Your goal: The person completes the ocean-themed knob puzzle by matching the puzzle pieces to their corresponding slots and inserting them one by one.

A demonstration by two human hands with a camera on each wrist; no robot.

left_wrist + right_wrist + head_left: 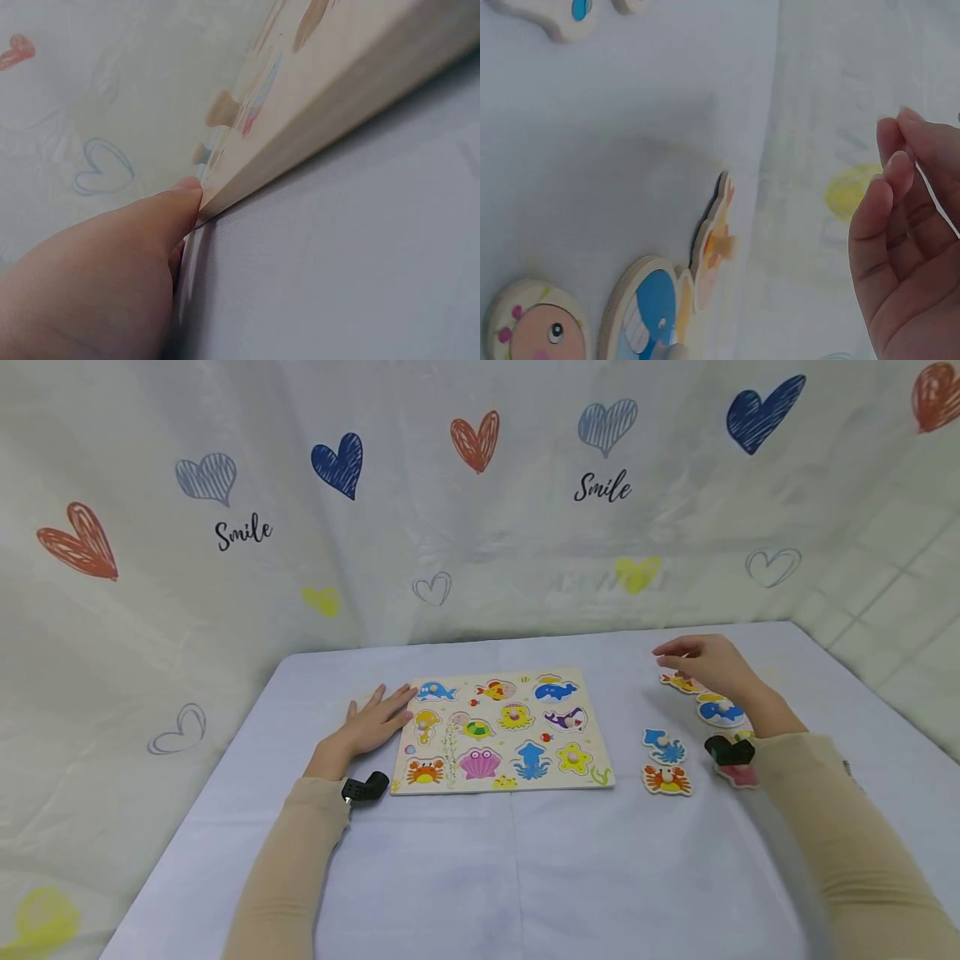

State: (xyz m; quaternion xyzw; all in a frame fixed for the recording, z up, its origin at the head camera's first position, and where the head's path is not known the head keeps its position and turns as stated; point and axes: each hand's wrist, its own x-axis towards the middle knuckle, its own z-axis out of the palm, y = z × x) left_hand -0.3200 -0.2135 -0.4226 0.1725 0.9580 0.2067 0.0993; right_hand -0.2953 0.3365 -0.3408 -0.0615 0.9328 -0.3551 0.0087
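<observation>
A wooden puzzle board (465, 685) with sea-animal pictures lies flat on the table. My left hand (367, 722) rests at its left edge with fingers spread; in the left wrist view the thumb (161, 214) touches the board's corner, and wooden knobs (223, 109) stand up from the surface. Over the loose pieces at the right hovers my right hand (701, 660), its fingers loosely bent and holding nothing. Beneath it are a red-and-yellow fish piece (679, 682) and a blue whale piece (722, 712). Nearer lie a squid piece (665, 747) and a crab piece (667, 781).
A pink piece (738, 776) is partly hidden under the right wrist camera (729, 750). Another round piece with a pink face (544, 330) shows in the right wrist view. A white cloth covers the table (450, 868); a curtain (510, 527) with hearts hangs behind it.
</observation>
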